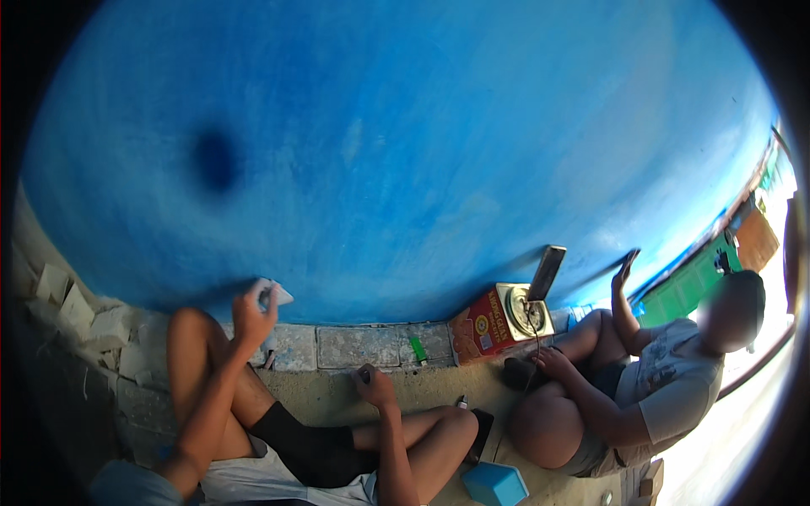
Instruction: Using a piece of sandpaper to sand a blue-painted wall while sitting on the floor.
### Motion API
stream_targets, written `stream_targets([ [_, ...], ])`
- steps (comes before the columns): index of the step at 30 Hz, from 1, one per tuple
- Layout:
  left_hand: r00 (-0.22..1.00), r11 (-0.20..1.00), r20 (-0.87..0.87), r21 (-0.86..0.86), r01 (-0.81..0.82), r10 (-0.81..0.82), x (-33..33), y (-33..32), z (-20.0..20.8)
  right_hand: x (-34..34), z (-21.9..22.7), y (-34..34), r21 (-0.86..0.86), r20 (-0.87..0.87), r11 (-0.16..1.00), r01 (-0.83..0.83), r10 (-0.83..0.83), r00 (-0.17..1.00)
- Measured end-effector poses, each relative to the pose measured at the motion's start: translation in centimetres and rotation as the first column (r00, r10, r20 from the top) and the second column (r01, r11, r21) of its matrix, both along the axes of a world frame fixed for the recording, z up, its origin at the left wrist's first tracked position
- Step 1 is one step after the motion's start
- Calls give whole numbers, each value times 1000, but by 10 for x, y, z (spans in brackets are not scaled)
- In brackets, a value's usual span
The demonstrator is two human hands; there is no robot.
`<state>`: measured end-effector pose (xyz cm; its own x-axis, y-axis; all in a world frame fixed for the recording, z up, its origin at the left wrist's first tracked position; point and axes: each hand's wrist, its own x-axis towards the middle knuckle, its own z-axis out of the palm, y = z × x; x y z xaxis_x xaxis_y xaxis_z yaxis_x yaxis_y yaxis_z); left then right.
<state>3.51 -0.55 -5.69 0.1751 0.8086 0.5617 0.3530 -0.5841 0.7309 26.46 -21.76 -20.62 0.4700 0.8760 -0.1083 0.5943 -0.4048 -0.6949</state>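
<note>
My left hand [251,314] is raised close to the foot of a blue wall [405,160], its fingers closed round a whitish, flat-edged piece [283,295]. Whether that piece is paper, cloth or a scraper I cannot make out. Lower and to the right, my right hand [376,390] hovers over the ground between my bent knees, curled into a fist. A small dark spot shows at its fingers, too small to name. Nearest to it lie a green, lighter-like object [418,349] on the grey block ledge [359,347] and a small white-capped item [461,402].
On the right a seated person [675,379] holds a dark flat object [631,257] near the wall. Between us a red tin [479,327] stands with a dark upright slab [548,271] on top. A blue box [496,483] sits by my knee; broken blocks [80,312] lie left.
</note>
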Motion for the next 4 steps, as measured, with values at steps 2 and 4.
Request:
stream_targets([
  [2,995,999,-84,-11,44,-45,3,-6,-11,0,-2,0,10,36,1000,-14,14,999],
  [4,985,999,-164,-26,43,-47,-5,-10,-13,0,-4,16,10,55,997,-80,80,995],
])
